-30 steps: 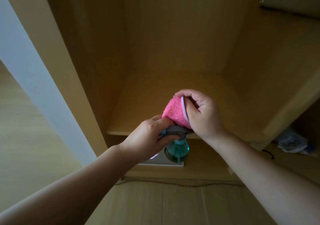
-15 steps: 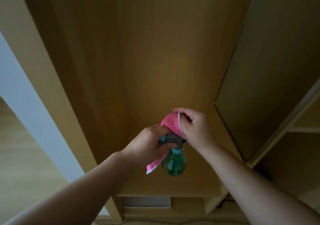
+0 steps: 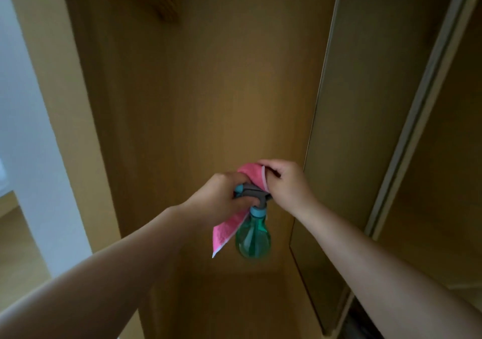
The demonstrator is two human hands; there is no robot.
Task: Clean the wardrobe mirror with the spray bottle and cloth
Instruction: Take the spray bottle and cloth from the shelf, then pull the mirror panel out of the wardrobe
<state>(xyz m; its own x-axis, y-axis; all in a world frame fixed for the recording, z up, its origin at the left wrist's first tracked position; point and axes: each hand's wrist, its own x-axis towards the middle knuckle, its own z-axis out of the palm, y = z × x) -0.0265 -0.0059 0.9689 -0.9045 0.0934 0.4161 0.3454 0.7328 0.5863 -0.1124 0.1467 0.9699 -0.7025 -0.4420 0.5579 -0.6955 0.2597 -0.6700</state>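
Pink cloth [image 3: 249, 174] bridges your two hands, which meet in front of the wooden wardrobe back panel [image 3: 208, 98]. Your left hand [image 3: 219, 198] is curled round the grey spray head of the spray bottle [image 3: 253, 238], with the cloth caught under the same fingers. From beneath that hand a tail of the cloth hangs down, lying against the left side of the bottle's neck and shoulder. Your right hand [image 3: 287, 186] pinches the upper fold of the cloth by its pale edge, with the thumb on the near side, and it sits just above and to the right of the spray head, touching it.

The bottle hangs below both hands. It has a teal collar under the grey head and a translucent green body, and I can make out no lettering on it. That makes one bottle, one cloth and two hands, both occupied.

The wardrobe mirror [image 3: 339, 130] is the tall dark panel with a pale frame edge just to the right of your right hand. Neither the cloth nor the bottle touches it. Farther right runs a pale door rail [image 3: 417, 130]. To the left, beyond the wardrobe's side, a white wall [image 3: 28, 130] is in view, with pale floor [image 3: 15, 237] below it.
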